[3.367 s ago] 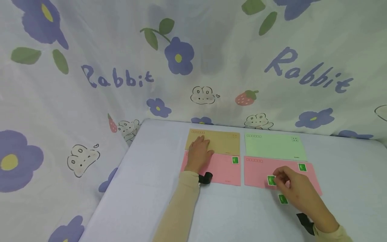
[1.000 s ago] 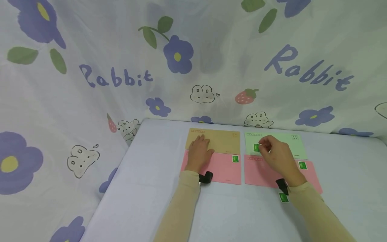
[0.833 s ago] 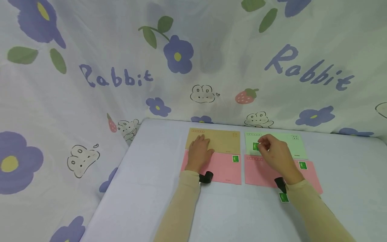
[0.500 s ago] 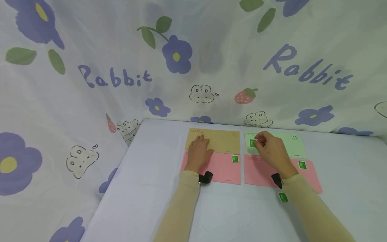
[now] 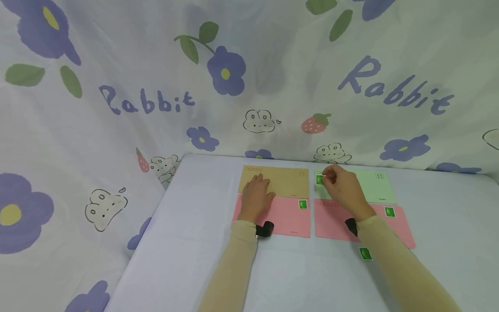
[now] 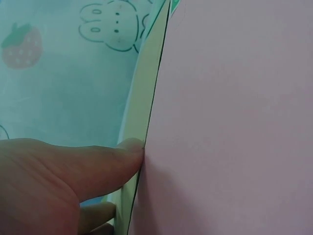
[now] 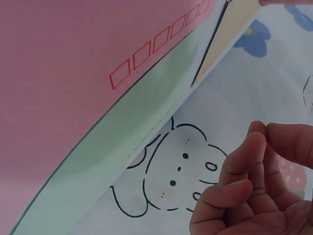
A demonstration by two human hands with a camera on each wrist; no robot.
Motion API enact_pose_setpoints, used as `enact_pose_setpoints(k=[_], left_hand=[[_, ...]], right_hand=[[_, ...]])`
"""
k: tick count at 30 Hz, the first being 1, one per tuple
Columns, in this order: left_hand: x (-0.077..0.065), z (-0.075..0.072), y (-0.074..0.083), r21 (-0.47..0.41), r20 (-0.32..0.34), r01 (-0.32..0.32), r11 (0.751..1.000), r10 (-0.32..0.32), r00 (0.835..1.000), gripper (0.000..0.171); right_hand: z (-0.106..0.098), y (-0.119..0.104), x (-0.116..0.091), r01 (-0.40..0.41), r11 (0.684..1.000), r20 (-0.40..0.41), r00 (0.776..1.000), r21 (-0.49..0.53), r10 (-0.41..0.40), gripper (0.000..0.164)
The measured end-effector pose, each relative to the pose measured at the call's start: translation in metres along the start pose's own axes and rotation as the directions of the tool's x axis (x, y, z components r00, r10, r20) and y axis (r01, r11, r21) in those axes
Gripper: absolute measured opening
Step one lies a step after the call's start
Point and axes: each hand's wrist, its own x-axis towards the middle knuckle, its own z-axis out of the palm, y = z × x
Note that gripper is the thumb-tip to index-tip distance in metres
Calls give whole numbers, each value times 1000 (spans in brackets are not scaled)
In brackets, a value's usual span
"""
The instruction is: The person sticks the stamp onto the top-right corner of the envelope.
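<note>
The printed backdrop (image 5: 278, 73) hangs behind the green envelope (image 5: 376, 189). The white counter (image 5: 195, 208) supports the green envelope and extends to its left, right and near sides. 3 further envelopes lie flat: the brown envelope (image 5: 286, 183) to the left of the green envelope, the right pink envelope (image 5: 331, 223) on its near side, and the left pink envelope (image 5: 286, 221) to its near left.

Left hand (image 5: 256, 198): left of the green envelope, fingers spread, resting on the brown envelope. Right hand (image 5: 345, 186): over the green envelope, thumb and forefinger pinching 1 stamp.

The held stamp (image 5: 319, 180) is at the green envelope's far left corner; contact with the paper cannot be determined. 3 other stamps lie nearer than the green envelope: the left stamp (image 5: 302, 204) on the left pink envelope, the right stamp (image 5: 389, 212) on the right pink envelope, and the loose stamp (image 5: 365, 254) on the counter.
</note>
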Motion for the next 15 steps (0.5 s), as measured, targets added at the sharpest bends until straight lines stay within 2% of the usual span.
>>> enact_pose_setpoints(k=[9, 15], left_hand=[[0, 0, -1, -8, -8, -3, 1000, 3, 1000, 49], [0, 1, 0, -6, -8, -1, 1000, 1, 1000, 49]], right_hand=[[7, -2, 9, -65, 997, 39, 997, 34, 63, 17], [13, -3, 17, -79, 995, 58, 995, 60, 76, 17]])
